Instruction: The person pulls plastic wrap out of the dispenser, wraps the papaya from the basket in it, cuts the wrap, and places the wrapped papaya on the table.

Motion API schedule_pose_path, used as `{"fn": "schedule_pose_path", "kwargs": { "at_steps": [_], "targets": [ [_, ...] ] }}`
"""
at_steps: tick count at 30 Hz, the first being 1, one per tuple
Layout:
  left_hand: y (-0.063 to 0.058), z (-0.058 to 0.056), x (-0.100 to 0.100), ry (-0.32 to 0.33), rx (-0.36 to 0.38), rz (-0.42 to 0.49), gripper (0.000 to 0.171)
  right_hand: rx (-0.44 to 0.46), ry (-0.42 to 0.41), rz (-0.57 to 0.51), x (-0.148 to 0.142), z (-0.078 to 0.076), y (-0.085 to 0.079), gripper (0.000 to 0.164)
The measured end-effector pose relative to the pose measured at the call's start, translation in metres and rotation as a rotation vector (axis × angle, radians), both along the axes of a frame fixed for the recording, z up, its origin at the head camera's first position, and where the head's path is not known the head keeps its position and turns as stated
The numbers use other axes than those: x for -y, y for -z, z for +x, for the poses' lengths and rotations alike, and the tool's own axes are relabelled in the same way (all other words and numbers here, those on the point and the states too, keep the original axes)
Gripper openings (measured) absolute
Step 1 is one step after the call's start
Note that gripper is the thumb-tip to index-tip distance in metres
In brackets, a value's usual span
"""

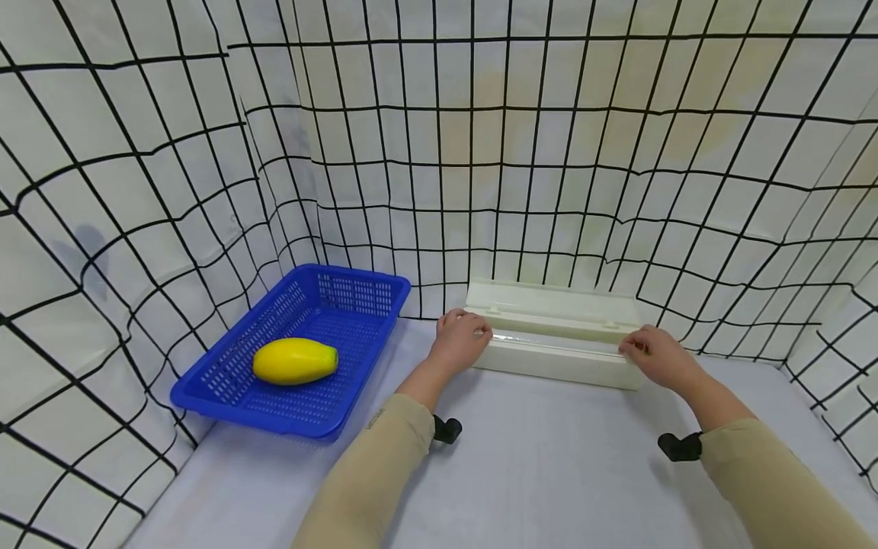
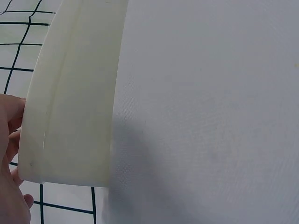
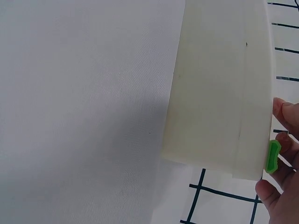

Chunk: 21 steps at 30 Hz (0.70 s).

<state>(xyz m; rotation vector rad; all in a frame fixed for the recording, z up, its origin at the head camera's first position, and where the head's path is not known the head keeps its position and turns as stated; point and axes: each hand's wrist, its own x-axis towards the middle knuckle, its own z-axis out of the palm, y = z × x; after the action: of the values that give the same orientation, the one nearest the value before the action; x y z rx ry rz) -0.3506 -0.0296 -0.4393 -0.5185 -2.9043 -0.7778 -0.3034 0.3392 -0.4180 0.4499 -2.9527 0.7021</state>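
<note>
A long cream cling film dispenser (image 1: 559, 362) lies on the table with its hinged lid (image 1: 555, 299) raised toward the back. A shiny strip of clear film (image 1: 549, 341) shows along its opening. My left hand (image 1: 458, 339) grips the dispenser's left end with bent fingers, thumb and fingertips at the upper edge. At the opposite end my right hand (image 1: 655, 354) has its fingers curled at the corner. The right wrist view shows a small green piece (image 3: 272, 157) between these fingers and the dispenser's edge. I cannot tell whether the fingertips also pinch the film.
Left of the dispenser stands a blue plastic basket (image 1: 366, 374) holding a yellow papaya-like fruit (image 1: 295, 361). Black wire grid panels (image 1: 473, 164) enclose the back and both sides. A white cloth (image 1: 542, 457) covers the table in front of the dispenser.
</note>
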Motion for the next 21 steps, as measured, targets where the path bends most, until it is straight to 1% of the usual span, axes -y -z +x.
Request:
{"fn": "schedule_pose_path", "kwargs": {
  "at_steps": [5,7,12,14,21],
  "targets": [
    [0.0027,-0.005,0.0006,-0.026,0.015,0.095,0.021,0.011,0.023,-0.046,0.0051,0.0026,-0.0045,0.019],
    [0.003,-0.0056,0.0019,-0.016,0.02,0.108,0.022,0.026,0.035,-0.06,0.0076,0.0042,-0.0065,0.021],
    [0.0033,-0.0053,0.0031,0.025,0.02,0.021,0.028,0.067,0.069,-0.089,0.0089,0.0041,-0.0082,0.025],
    [0.0035,-0.0059,0.0019,0.029,0.012,-0.012,0.028,0.074,0.077,-0.097,0.0082,0.0037,-0.0082,0.025],
    [0.0017,-0.0078,-0.0053,0.005,-0.003,-0.031,0.025,0.085,0.095,-0.136,0.0068,0.0038,-0.007,0.027]
  ]
}}
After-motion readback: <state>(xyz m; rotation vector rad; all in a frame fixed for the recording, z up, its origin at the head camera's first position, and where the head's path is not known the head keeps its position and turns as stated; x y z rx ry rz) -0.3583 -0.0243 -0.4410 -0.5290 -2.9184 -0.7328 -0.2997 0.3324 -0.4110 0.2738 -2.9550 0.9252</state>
